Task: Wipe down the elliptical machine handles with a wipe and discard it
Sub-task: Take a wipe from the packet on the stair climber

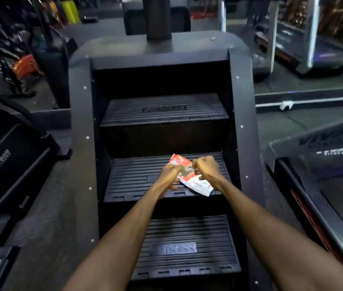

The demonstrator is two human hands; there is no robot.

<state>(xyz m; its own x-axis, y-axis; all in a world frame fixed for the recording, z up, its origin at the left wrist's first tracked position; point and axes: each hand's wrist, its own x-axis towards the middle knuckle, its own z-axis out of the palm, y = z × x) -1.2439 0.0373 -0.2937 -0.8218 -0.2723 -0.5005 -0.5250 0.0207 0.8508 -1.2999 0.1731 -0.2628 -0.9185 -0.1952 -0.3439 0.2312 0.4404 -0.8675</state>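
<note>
Red-and-white soft plastic wipe packet (193, 177) lies on the middle black ribbed plastic step (141, 175) of a dark stair-type gym machine (78, 122), angled, its near corner close to the step's front edge. Both arms reach out to it. Left hand (169, 175) has its fingers curled, pinching at the packet's top near the opening; right hand (205, 168) is likewise curled, pinching the same spot from the other side. Whether a wipe is already between the fingers cannot be told; the area is small and blurred.

No wipe is clearly out, and no machine handles are in view, so wiping looks not yet begun.

Risks, as judged:
- Packet is light and unanchored; a pull on the flap may lift or drag it off the step onto the lower ribbed step (187, 246) or the floor.
- Several wipes may come out bunched together.
- A thin damp wipe may tear if pulled at an angle.
- Dim light makes the opening hard to see.
</note>
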